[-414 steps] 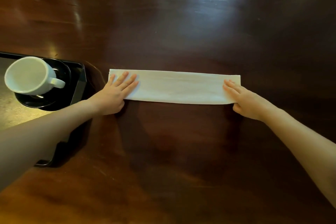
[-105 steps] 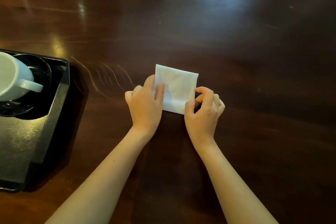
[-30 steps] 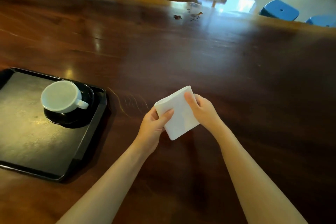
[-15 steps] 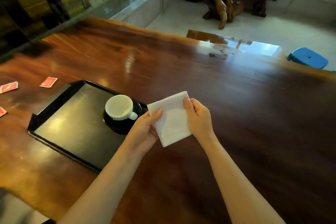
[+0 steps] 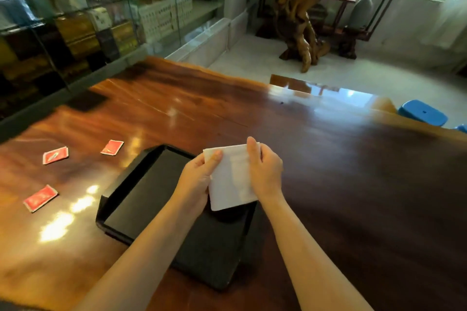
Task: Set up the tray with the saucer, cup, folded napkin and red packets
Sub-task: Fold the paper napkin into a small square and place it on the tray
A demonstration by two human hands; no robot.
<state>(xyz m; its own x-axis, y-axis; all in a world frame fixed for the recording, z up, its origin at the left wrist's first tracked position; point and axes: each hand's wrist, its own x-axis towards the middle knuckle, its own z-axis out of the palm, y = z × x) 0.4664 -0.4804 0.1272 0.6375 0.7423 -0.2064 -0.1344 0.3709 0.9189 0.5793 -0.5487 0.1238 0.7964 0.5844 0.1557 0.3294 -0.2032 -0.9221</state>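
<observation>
Left hand [image 5: 199,179]: closed on the left edge of the folded napkin [image 5: 231,179], thumb on top near the upper corner.
Right hand [image 5: 265,171]: gripping the napkin's right edge, fingers curled over the top.
Napkin: white, folded square, held between both hands above the tray's far right part.
Tray [image 5: 141,199]: black, on the bench [image 5: 353,184], under and left of the hands.
Cup, saucer: hidden behind the napkin; cannot tell.
Red packets [image 5: 112,147] [image 5: 55,155] [image 5: 40,198]: three, flat on the bench, well left of the left hand, outside the tray.
</observation>
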